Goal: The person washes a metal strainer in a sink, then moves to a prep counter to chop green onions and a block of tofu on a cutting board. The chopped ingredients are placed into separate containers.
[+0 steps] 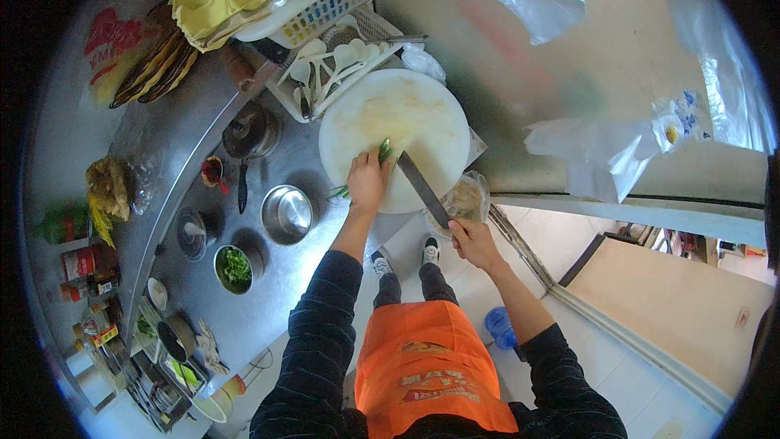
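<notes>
On a round white cutting board (420,107), my left hand (365,183) presses down a bunch of green onions (385,150). Their cut ends show past my fingertips, and the long green tails (341,192) stick out at the board's left edge. My palm hides the middle of the bunch. A cleaver (423,189) is gripped by its handle in my right hand (475,244). Its dark blade slants over the board, with the far tip just right of the onion ends and apart from them.
Left of the board stand an empty steel pot (287,215) and a steel container of chopped greens (234,268). A small lidded pan (250,131) sits farther back. A basket of white spoons (332,67) adjoins the board. A plastic bag (466,195) hangs below its right edge.
</notes>
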### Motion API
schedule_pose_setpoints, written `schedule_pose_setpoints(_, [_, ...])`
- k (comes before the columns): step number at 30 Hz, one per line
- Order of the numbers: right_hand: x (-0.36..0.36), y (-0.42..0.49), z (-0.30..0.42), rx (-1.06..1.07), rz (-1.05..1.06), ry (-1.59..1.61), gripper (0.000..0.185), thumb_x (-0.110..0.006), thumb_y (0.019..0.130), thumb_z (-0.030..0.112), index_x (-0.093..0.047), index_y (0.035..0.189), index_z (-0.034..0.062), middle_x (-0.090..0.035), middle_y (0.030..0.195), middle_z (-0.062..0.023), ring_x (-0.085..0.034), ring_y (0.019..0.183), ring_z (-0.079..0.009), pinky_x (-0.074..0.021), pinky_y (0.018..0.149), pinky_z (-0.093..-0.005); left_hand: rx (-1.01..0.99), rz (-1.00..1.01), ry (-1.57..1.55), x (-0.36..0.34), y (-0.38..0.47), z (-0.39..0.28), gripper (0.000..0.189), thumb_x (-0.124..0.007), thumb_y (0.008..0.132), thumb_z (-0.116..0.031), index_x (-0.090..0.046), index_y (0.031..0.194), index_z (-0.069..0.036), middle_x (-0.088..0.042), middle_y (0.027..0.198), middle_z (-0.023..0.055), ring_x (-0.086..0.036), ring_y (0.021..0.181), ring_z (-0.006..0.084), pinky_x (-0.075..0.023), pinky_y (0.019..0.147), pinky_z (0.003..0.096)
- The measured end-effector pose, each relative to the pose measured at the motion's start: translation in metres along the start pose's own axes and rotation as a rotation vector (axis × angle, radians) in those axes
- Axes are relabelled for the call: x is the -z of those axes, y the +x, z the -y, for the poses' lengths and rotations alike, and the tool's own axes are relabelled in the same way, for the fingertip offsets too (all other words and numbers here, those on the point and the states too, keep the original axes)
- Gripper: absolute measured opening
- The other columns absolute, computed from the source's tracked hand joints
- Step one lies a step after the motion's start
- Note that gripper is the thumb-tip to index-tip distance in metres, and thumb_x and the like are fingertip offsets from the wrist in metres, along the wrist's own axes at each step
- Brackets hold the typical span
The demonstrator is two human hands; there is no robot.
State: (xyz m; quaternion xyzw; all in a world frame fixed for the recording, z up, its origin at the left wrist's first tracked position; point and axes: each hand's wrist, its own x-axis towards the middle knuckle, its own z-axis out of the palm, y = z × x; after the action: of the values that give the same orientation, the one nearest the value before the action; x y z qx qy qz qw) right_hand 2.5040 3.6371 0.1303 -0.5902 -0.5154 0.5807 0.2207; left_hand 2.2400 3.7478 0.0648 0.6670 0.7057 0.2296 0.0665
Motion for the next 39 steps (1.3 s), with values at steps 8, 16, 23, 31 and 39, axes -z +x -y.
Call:
schedule_pose_setpoints(8, [0.036,0.034,0.012,0.226,-0.131,-0.277,0.033,-0.055,0.103,0.031,-0.070,0.095,0.0031,-0.068,0.072,-0.0133,-0.066,0.063,-0.0274,-0.0502,0.060,-0.0389,-0.198,0.061,0.075,-0.009,-0.011,-0.012,0.047,-0.073,0.085,-0.028,-0.063,0.122,0.000,-0.062,0.111,0.0154,-0.059,0.099,0.0336,-0.0501,0.083,0.0459])
schedule_pose_setpoints(16, [0.023,0.050,0.015,0.372,-0.056,-0.547,0.033,-0.054,0.101,0.033,-0.071,0.115,0.0085,-0.071,0.093,-0.0224,-0.067,0.086,-0.0430,-0.0529,0.078,-0.0474,-0.227,0.111,0.012,-0.011,-0.039,0.007,0.036,-0.070,0.087,-0.018,-0.066,0.119,-0.002,-0.063,0.119,0.0145,-0.061,0.106,0.0339,-0.0524,0.091,0.0435])
schedule_pose_setpoints(23, [0.014,0.024,0.020,0.189,0.042,-0.413,0.034,-0.054,0.102,0.033,-0.071,0.118,0.0093,-0.070,0.091,-0.0236,-0.068,0.085,-0.0429,-0.0532,0.078,-0.0476,-0.301,-0.038,-0.002,-0.008,-0.048,0.013,0.021,-0.070,0.086,-0.016,-0.072,0.101,-0.002,-0.064,0.112,0.0123,-0.061,0.102,0.0322,-0.0551,0.084,0.0420])
schedule_pose_setpoints(31, [-0.002,0.016,0.018,0.330,-0.088,-0.481,0.033,-0.054,0.101,0.032,-0.071,0.123,0.0144,-0.071,0.089,-0.0222,-0.069,0.077,-0.0414,-0.0548,0.071,-0.0483,-0.186,0.088,0.105,-0.012,-0.043,0.002,0.013,-0.065,0.086,-0.016,-0.070,0.085,-0.004,-0.061,0.100,0.0105,-0.060,0.098,0.0295,-0.0574,0.079,0.0425])
schedule_pose_setpoints(39, [-0.021,0.026,0.023,0.200,-0.034,-0.658,0.037,-0.055,0.102,0.032,-0.067,0.130,0.0126,-0.071,0.099,-0.0237,-0.070,0.085,-0.0411,-0.0552,0.078,-0.0490,-0.160,0.184,0.182,-0.009,-0.044,-0.001,0.017,-0.065,0.083,-0.015,-0.071,0.094,-0.003,-0.062,0.100,0.0089,-0.060,0.101,0.0288,-0.0580,0.079,0.0424])
